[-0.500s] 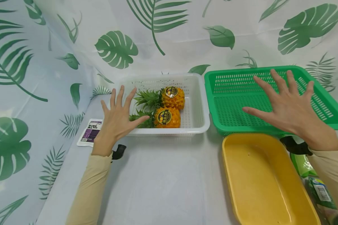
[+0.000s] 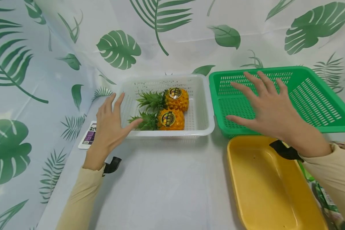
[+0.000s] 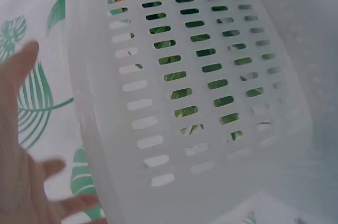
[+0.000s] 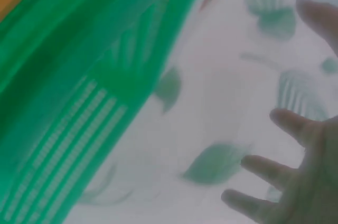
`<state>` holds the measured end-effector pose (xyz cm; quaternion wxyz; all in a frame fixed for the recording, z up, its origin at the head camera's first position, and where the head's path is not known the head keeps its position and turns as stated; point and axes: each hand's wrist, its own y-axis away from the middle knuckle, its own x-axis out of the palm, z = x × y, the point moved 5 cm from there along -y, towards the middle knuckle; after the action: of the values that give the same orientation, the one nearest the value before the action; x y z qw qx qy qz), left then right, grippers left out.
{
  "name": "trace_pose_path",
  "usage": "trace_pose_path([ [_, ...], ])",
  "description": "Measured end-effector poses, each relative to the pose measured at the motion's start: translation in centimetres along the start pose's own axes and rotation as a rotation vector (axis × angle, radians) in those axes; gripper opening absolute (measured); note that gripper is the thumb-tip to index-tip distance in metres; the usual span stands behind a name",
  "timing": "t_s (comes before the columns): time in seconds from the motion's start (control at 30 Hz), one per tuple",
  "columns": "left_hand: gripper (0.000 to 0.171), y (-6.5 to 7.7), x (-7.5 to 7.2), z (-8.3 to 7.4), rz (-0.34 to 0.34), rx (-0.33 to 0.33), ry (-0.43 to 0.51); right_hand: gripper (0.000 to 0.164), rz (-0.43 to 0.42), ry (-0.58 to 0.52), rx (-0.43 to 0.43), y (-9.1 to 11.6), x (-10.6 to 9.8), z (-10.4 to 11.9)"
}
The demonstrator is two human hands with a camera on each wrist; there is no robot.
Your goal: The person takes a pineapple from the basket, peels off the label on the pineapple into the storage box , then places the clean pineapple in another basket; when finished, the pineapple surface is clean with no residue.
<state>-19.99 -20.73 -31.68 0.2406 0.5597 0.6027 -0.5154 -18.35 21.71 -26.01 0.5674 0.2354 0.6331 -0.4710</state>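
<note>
Two small pineapples, the upper one [image 2: 176, 99] and the lower one [image 2: 171, 120], lie on their sides in a white perforated basket [image 2: 203, 105], leaves to the left, each with a round dark label. My left hand [image 2: 107, 127] hovers at that basket's left front corner, fingers spread and holding nothing. In the left wrist view the white basket's slotted side [image 3: 127, 129] fills most of the picture, beside my fingers. Above the green basket [image 2: 322, 99] my right hand [image 2: 271, 110] is spread, with nothing in it.
A yellow tub [image 2: 264, 188] stands in front of the green basket. Green packages [image 2: 327, 198] lie at the right, partly behind my right sleeve. A white and purple packet [image 2: 89, 135] lies left of the white basket. Leaf-printed cloth [image 2: 184, 38] hangs behind.
My right hand has moved left over the green basket. The left hand has shifted left and slightly down, covering more of the purple packet. The pineapples and containers stay put.
</note>
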Motion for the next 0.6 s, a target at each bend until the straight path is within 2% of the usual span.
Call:
trace_pose_path([
  [0.13,0.106,1.1,-0.6,1.1,-0.091,-0.086,0.095,0.099,-0.077,-0.014,-0.141,-1.6,-0.2,2.9],
  [0.17,0.107,1.4,-0.7,1.4,-0.098,-0.11,0.122,0.101,-0.089,-0.015,-0.169,-2.0,-0.3,3.6],
  [0.27,0.107,2.2,-0.4,2.1,-0.073,-0.17,0.2,0.088,-0.088,-0.012,-0.23,-3.3,-0.4,5.2],
  [0.4,0.108,3.1,0.7,3.0,-0.023,-0.244,0.297,0.082,-0.027,-0.007,-0.313,-4.9,0.0,7.2],
  [0.5,0.111,3.5,1.4,3.4,-0.032,-0.285,0.358,0.082,0.039,-0.026,-0.375,-6.1,0.8,8.4],
  [0.6,0.114,3.8,1.9,3.7,-0.055,-0.34,0.41,0.08,0.14,-0.054,-0.41,-7.3,1.6,9.2],
])
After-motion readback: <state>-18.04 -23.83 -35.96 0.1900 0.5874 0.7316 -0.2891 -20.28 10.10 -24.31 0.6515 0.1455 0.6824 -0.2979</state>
